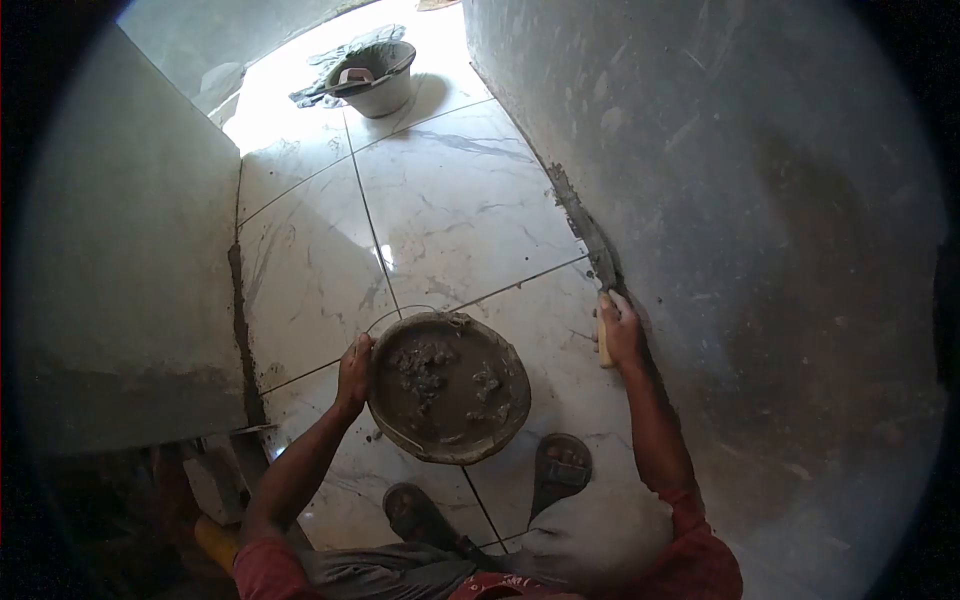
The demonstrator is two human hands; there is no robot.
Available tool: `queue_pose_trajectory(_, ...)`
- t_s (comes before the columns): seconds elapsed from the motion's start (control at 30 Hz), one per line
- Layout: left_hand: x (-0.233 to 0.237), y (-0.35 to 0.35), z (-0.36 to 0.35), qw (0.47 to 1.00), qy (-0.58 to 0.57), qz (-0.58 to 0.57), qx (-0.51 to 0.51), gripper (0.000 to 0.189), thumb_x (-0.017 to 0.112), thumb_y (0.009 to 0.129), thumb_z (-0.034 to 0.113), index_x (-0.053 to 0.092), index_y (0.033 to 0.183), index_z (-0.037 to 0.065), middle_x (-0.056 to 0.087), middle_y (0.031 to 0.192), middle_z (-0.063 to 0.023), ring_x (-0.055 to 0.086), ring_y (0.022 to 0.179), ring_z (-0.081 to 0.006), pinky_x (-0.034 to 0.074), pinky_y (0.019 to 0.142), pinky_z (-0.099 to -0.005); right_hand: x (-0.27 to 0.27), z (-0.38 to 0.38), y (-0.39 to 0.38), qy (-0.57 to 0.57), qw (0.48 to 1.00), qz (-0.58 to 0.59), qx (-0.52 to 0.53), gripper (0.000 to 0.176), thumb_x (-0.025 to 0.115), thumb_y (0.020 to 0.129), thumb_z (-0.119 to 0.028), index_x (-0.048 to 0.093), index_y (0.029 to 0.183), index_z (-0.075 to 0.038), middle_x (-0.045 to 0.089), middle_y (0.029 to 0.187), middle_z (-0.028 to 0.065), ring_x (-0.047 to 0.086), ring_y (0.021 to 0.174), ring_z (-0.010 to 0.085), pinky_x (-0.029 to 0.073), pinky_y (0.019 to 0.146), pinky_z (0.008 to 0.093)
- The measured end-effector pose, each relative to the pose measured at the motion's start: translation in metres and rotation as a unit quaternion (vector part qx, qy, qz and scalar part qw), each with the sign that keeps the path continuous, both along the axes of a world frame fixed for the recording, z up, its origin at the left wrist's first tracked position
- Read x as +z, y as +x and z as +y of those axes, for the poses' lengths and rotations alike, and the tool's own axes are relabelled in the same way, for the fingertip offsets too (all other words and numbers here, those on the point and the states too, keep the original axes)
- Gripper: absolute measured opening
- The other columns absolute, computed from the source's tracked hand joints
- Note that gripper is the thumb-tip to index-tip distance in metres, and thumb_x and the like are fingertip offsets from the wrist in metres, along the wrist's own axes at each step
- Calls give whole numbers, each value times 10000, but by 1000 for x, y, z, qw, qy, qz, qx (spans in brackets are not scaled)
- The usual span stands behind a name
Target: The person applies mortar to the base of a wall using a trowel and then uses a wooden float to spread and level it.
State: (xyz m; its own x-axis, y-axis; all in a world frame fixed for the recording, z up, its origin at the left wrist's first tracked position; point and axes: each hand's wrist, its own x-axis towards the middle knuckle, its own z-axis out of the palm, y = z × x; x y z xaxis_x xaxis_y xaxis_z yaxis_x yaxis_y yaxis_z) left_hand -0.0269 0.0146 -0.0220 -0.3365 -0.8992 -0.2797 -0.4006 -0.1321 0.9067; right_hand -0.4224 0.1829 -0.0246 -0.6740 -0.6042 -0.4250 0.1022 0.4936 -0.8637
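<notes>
The left hand (354, 372) closes over the near rim of a round, shallow mortar pan (505, 425), fingers curled inside and thumb outside, holding it tilted above the floor just in front of the knees. The pan's inner wall is smeared with a thin grey-brown film, and rough wet mortar lumps (428, 365) sit in its middle. The right hand (622, 335) is wrapped tightly round the pale wooden handle of a trowel (603, 285), whose narrow metal blade points away from the person and lies against the foot of the grey, coarse plastered wall (770, 250). A dark, ragged mortar strip (570, 205) runs along that foot where it meets the glossy, marble-veined floor tiles (460, 210). Two dusty sandals (562, 465) stand on the tiles below the pan. Well apart, in bright light, stands a bucket (385, 90) crusted with mortar
</notes>
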Motion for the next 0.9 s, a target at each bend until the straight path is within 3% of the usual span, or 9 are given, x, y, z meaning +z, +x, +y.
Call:
queue_pose_trajectory(0.07, -5, 2, -1, 999, 33, 17, 14, 496, 359, 963, 457, 567, 941, 7, 555, 822, -52, 501, 768, -131, 423, 734, -276, 5, 1, 12, -39, 995, 87, 41, 557, 448, 915, -397, 427, 1291, 13, 577, 965, 151, 580, 602, 181, 482, 505, 309)
queue_pose_trajectory(0.17, 4, 0, 0, 999, 29, -28, 6, 504, 352, 964, 460, 565, 944, 4, 560, 839, -65, 505, 783, -139, 422, 747, -281, -66, -13, 0, -45, 974, 194, 104, 559, 446, 910, -408, 451, 1273, 17, 587, 1006, 192, 619, 702, 244, 496, 631, 358)
queue_pose_trajectory(0.2, 5, -2, 1, 999, 27, -28, 6, 504, 352, 964, 460, 565, 944, 4, 560, 839, -65, 505, 783, -139, 422, 747, -281, 0, -26, 17, 41, 988, 78, 124, 557, 441, 909, -406, 459, 1265, 22, 577, 1083, 245, 608, 919, 325, 461, 826, 399)
queue_pose_trajectory(0.33, 2, 0, 0, 1000, 23, -1, 18, 500, 346, 967, 453, 564, 939, 4, 563, 840, -66, 510, 787, -142, 425, 752, -286, -83, -65, -5, 7, 967, 220, 128, 534, 434, 913, -382, 463, 1256, 26, 602, 1024, 235, 610, 922, 334, 464, 826, 409)
queue_pose_trajectory(0.4, 2, 0, 0, 1000, 22, -10, 12, 496, 345, 969, 448, 564, 938, 4, 564, 838, -65, 512, 785, -141, 427, 751, -287, -86, -82, -11, 29, 955, 268, 126, 523, 427, 918, -362, 451, 1258, 34, 614, 900, 184, 639, 685, 255, 506, 659, 377)
queue_pose_trajectory(0.5, 12, -7, 5, 999, 31, -23, 25, 490, 344, 971, 441, 565, 933, 5, 562, 831, -60, 512, 779, -139, 428, 745, -284, -42, -97, -8, -11, 988, 128, 88, 528, 436, 918, -364, 444, 1263, 36, 607, 870, 152, 601, 528, 195, 491, 539, 333)
queue_pose_trajectory(0.6, 8, -5, 2, 999, 22, -21, 30, 494, 340, 971, 442, 566, 940, 4, 565, 833, -58, 514, 784, -137, 427, 746, -280, -32, -95, -17, 1, 997, 43, 62, 541, 447, 918, -373, 435, 1268, 39, 608, 889, 161, 597, 518, 200, 487, 537, 315)
queue_pose_trajectory(0.83, 8, -3, 1, 1000, 24, -14, 6, 536, 344, 961, 475, 580, 974, -7, 578, 857, -62, 520, 798, -137, 426, 748, -276, -39, -42, 2, -59, 991, 100, 60, 559, 456, 914, -368, 398, 1305, 27, 605, 951, 181, 619, 599, 213, 504, 576, 313)
queue_pose_trajectory(0.9, 6, -2, 0, 1000, 24, -6, -1, 540, 345, 959, 478, 581, 977, -8, 577, 858, -61, 520, 797, -137, 426, 746, -276, -41, -32, 4, 33, 954, 254, 156, 565, 460, 909, -360, 386, 1320, 21, 592, 1001, 203, 622, 643, 209, 514, 599, 319)
